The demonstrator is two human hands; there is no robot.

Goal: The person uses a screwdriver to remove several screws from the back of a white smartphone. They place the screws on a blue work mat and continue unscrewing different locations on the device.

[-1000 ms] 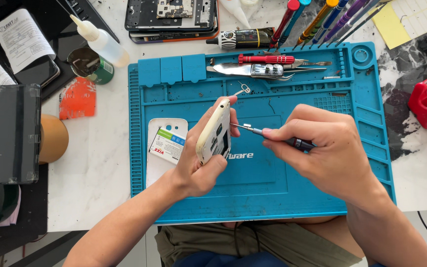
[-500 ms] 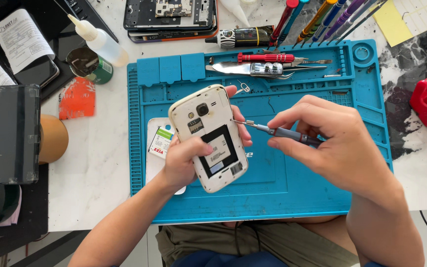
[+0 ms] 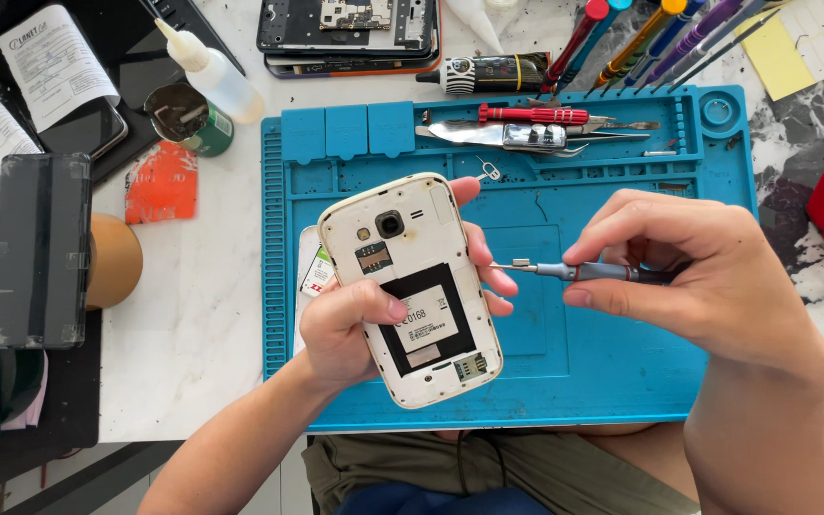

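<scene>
The left hand (image 3: 360, 329) is wrapped around a white phone (image 3: 410, 286), back cover off, holding it up over the blue work mat (image 3: 622, 381) with the empty battery bay facing the camera. Thumb pressed across the lower left edge, fingers curled behind and peeking out at 3 o'clock of the phone. The right hand (image 3: 689, 286) is pinched tight on a slim screwdriver (image 3: 593, 273), its tip pointing toward 9 o'clock, just short of the phone's right edge. A tiny bit of metal sits right at the tip; too small to tell whether it is a screw or part of the tool.

Here's the risk as I read it: the phone is off the mat, held by one hand alone. Push the tip in hard and the phone could twist in that grip, and the point could skid across the plastic or the exposed card slots beside the camera lens (image 3: 390, 224).

If that speck is a loose screw, it looks barely attached. A small jolt and it could drop onto the mat, or bounce past the mat's near edge at 6 o'clock into the lap below.

Those left fingertips sit very near the tip. A slip could jab them.

At 12 o'clock of the phone, tweezers and a red-handled tool (image 3: 531, 114) lie on the mat, well apart from both hands. At 9 o'clock, a small white part (image 3: 315, 272) rests half hidden behind the phone; lowering the phone blind could knock it.
</scene>
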